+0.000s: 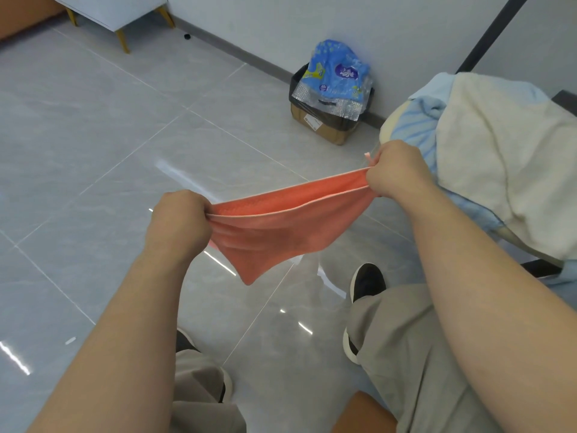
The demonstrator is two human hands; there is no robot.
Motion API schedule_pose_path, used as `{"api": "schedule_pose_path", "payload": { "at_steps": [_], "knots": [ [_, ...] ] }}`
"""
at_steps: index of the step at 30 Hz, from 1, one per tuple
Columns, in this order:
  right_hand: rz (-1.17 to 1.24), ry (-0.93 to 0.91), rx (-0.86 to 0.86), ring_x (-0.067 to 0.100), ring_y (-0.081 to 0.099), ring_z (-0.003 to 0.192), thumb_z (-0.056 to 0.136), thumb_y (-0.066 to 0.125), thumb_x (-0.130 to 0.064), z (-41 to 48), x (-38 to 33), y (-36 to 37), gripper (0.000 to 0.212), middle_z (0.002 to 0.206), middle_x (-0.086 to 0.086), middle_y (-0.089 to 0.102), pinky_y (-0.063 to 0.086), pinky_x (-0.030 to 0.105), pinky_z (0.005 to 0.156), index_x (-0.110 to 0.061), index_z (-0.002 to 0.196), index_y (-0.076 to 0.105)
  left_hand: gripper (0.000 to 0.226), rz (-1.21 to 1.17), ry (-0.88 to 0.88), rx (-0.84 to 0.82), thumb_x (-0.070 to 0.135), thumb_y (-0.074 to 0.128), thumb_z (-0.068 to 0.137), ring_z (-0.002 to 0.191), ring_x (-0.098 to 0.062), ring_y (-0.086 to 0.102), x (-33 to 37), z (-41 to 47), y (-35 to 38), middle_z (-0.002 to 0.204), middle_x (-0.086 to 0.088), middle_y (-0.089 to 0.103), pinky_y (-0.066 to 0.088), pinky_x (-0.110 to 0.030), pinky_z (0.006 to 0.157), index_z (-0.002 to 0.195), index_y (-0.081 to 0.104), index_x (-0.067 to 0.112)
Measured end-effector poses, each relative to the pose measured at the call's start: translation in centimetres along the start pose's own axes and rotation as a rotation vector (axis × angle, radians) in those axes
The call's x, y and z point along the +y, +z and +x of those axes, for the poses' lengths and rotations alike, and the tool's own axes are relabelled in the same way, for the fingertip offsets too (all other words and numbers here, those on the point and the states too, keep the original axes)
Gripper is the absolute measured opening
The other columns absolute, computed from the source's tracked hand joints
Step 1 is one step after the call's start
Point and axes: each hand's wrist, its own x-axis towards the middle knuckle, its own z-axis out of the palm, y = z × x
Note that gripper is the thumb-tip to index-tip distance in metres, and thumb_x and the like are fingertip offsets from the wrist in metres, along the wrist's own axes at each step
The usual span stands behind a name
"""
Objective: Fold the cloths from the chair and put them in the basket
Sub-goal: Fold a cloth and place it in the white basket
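The head view shows a blue plastic pack [337, 73] stuffed in a cardboard box [324, 126] by the wall. The pack bears a purple oval with white characters too blurred to read, and the box's white label is also illegible. Both forearms reach forward over the tiled floor. The left hand [178, 223] and the higher right hand [396, 170] curl their fingers tight, pinching opposite ends of the doubled orange cloth [281, 232] stretched between them. Beside the right hand, a cream cloth [499, 157] and a light blue cloth [415, 132] lie heaped on the chair [386, 125].

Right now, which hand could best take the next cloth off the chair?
Likely the right hand: it grips the orange cloth just beside the cream cloth on the chair; the left hand is farther away, over the floor.
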Motion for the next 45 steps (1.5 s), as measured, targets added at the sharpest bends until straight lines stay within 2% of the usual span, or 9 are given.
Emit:
{"api": "schedule_pose_path", "payload": {
  "at_steps": [6,12,17,21,25,29,35,38,45],
  "knots": [
    [0.0,0.017,0.023,0.036,0.058,0.086,0.085,0.054,-0.007,0.0,0.3,-0.2,0.004,0.106,0.023,0.064,0.041,0.032,0.068,-0.009,0.087,0.057,0.035,-0.04,-0.028,0.011,-0.011,0.048,0.066,0.07,-0.033,0.06,-0.4,0.2,-0.2,0.073,-0.013,0.067,0.051,-0.034,0.061,0.077,0.076,0.007],
    [0.001,0.004,0.076,0.04,0.059,0.109,0.094,0.048,-0.012,0.5,0.6,0.5,0.024,0.119,0.025,0.061,0.038,0.031,0.074,-0.002,0.112,0.06,0.031,-0.084,0.01,0.026,-0.007,0.049,0.067,0.063,-0.028,0.054,-0.2,0.2,-0.4,0.065,-0.01,0.062,0.044,-0.03,0.055,0.073,0.074,0.01],
    [-0.004,-0.006,0.083,0.039,0.058,0.11,0.094,0.048,-0.012,0.7,0.7,0.8,0.025,0.121,0.024,0.061,0.037,0.029,0.075,-0.004,0.114,0.061,0.032,-0.126,0.067,0.038,0.0,0.05,0.074,0.077,-0.031,0.061,0.2,-0.2,-0.7,0.076,-0.013,0.07,0.055,-0.04,0.07,0.086,0.078,0.011],
    [-0.003,-0.008,0.087,0.039,0.058,0.111,0.092,0.048,-0.008,0.8,0.8,0.6,0.027,0.12,0.023,0.062,0.039,0.03,0.074,-0.004,0.114,0.063,0.033,-0.03,0.079,-0.025,0.019,0.043,0.068,0.065,-0.029,0.058,0.1,0.0,-0.9,0.062,-0.014,0.065,0.052,-0.04,0.063,0.071,0.072,0.004],
    [0.001,-0.007,0.103,0.04,0.057,0.112,0.092,0.049,-0.006,0.8,1.1,0.4,0.026,0.12,0.025,0.062,0.043,0.033,0.078,-0.002,0.113,0.063,0.024,-0.014,0.074,-0.088,0.016,0.057,0.081,0.07,-0.031,0.063,0.0,-0.1,-1.0,0.071,-0.018,0.069,0.054,-0.044,0.069,0.076,0.073,0.0],
    [0.011,-0.003,0.106,0.041,0.058,0.11,0.095,0.047,-0.009,0.9,1.2,0.4,0.024,0.119,0.025,0.062,0.039,0.031,0.075,-0.001,0.112,0.062,0.037,0.005,0.06,-0.041,0.026,0.046,0.067,0.056,-0.028,0.05,0.0,-0.1,-1.3,0.068,-0.02,0.067,0.052,-0.043,0.065,0.07,0.071,-0.001],
    [0.007,-0.013,0.108,0.041,0.059,0.106,0.096,0.045,-0.011,0.9,1.2,0.4,0.022,0.115,0.024,0.063,0.037,0.032,0.073,-0.002,0.105,0.062,0.008,-0.108,-0.08,0.04,0.008,0.065,0.07,0.068,-0.028,0.062,0.6,-0.4,-2.1,0.063,-0.01,0.066,0.048,-0.03,0.056,0.067,0.072,0.005],
    [0.003,-0.019,0.1,0.041,0.06,0.102,0.093,0.045,-0.008,0.8,1.2,0.2,0.018,0.11,0.024,0.064,0.037,0.032,0.071,-0.004,0.099,0.062,0.009,-0.172,-0.097,0.058,0.003,0.065,0.068,0.066,-0.022,0.059,0.5,-0.4,-1.9,0.061,-0.002,0.063,0.038,-0.021,0.052,0.064,0.069,0.009],
    [0.099,0.048,0.073,0.04,0.068,0.084,0.084,0.045,-0.008,0.7,1.1,0.0,0.015,0.096,0.026,0.066,0.057,0.039,0.073,-0.008,0.087,0.059,0.018,-0.364,-0.136,0.148,-0.004,0.063,0.068,0.061,-0.008,0.055,0.4,-0.3,-2.0,0.067,0.006,0.061,0.037,-0.021,0.052,0.072,0.066,0.013]
  ]
}}
